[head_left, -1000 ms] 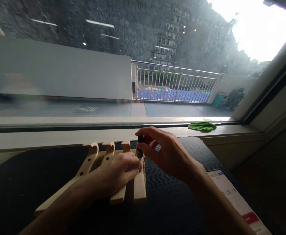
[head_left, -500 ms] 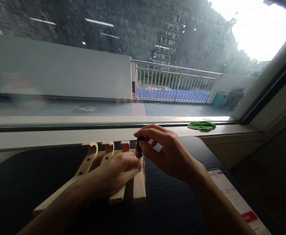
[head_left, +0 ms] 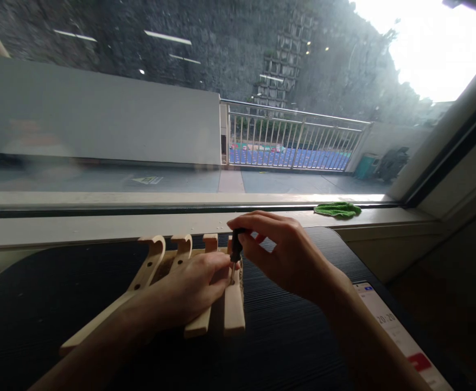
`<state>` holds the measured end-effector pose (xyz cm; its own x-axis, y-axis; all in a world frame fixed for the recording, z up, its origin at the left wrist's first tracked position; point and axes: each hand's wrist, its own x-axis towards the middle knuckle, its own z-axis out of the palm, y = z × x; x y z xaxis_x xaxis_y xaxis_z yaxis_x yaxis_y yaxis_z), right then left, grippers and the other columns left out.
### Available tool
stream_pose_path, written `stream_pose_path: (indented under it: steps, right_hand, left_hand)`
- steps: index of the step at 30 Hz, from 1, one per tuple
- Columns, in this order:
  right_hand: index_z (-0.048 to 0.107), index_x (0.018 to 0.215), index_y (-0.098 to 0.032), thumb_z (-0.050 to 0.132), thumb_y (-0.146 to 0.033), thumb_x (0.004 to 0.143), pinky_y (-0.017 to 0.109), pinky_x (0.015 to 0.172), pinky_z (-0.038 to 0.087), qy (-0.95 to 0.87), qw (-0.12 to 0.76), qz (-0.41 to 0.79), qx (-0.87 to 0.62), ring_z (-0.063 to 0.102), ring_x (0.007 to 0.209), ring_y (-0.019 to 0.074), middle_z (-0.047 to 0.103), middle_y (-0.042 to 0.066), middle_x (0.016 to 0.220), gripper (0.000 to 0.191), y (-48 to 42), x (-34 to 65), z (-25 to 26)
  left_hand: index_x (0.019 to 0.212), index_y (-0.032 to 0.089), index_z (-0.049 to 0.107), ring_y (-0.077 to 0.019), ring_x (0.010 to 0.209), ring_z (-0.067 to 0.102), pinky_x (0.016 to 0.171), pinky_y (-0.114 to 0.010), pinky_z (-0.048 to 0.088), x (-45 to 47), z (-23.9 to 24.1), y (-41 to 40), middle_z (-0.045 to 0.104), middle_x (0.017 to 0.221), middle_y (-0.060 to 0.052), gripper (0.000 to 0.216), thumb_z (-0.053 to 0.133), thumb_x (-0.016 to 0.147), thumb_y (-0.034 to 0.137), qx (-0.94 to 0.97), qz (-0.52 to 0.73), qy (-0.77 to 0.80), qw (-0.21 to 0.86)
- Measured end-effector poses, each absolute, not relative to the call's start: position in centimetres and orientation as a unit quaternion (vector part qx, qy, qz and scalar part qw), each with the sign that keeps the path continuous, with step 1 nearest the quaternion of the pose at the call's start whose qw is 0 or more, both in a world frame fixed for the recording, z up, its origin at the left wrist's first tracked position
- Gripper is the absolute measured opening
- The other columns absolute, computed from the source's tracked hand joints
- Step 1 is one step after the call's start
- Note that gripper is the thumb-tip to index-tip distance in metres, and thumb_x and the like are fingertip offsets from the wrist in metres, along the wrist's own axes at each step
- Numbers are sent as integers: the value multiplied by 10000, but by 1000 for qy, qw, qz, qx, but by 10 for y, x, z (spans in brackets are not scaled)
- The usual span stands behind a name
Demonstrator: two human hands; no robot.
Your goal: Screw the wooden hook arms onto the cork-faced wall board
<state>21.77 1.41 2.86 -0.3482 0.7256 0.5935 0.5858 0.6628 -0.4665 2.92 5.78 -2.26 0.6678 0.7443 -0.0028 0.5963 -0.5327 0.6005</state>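
My right hand (head_left: 280,247) is closed, thumb and fingers pinching the black handle of a small screwdriver (head_left: 236,247). The screwdriver stands nearly upright, its metal shaft pointing down to a dark hole in the rightmost wooden piece (head_left: 234,315). Lying across the wooden parts, my left hand (head_left: 197,279) has its fingertips against that piece beside the shaft; whether they grip something small is hidden. Further left are several similar pale wooden pieces with curved hooked ends, such as the leftmost hook (head_left: 150,264), with dark holes in it. A brown backing shows between them.
The black table (head_left: 286,336) sits against a white window sill (head_left: 99,231). A green cloth (head_left: 337,210) lies on the sill at the right. Near the table's right edge is a phone (head_left: 388,326) showing running digits. Beyond the glass stands a metal railing (head_left: 294,141).
The screwdriver has tilted slightly, its handle leaning more to the right. The phone's digits have changed. Both hands keep their places on the work, and the whole view has shifted a little.
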Motion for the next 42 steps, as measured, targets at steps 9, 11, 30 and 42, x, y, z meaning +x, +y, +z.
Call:
stream_pose_path:
  steps: [9, 11, 30, 42]
  right_hand:
    - [599, 995, -178, 629, -258, 846, 237, 630, 459, -789, 417, 87, -442, 579, 687, 95, 642, 3, 868, 172, 16, 215, 28]
    - [608, 1026, -187, 601, -193, 854, 236, 650, 467, -793, 421, 94, -430, 589, 712, 95, 651, 15, 936, 173, 16, 215, 28]
    - [616, 1108, -184, 570, -233, 893, 239, 676, 477, -806, 414, 116, -407, 607, 725, 97, 664, 12, 910, 226, 14, 216, 29]
    - [631, 948, -161, 621, -342, 861, 231, 611, 468, -794, 403, 130, -437, 602, 666, 105, 645, -9, 750, 201, 13, 217, 30]
  left_hand:
    - [780, 240, 605, -118, 689, 567, 605, -235, 392, 31, -22, 58, 632, 770, 38, 188, 488, 894, 334, 865, 120, 390, 292]
    - [791, 243, 611, -124, 708, 576, 616, -242, 389, 31, -22, 58, 632, 773, 35, 189, 485, 895, 339, 868, 119, 388, 285]
    - [784, 222, 608, -150, 712, 599, 622, -254, 402, 30, -19, 55, 643, 774, 12, 213, 468, 890, 342, 866, 117, 389, 291]
    - [788, 242, 625, -152, 720, 610, 613, -254, 397, 29, -20, 57, 656, 771, 24, 212, 496, 878, 383, 861, 106, 412, 279]
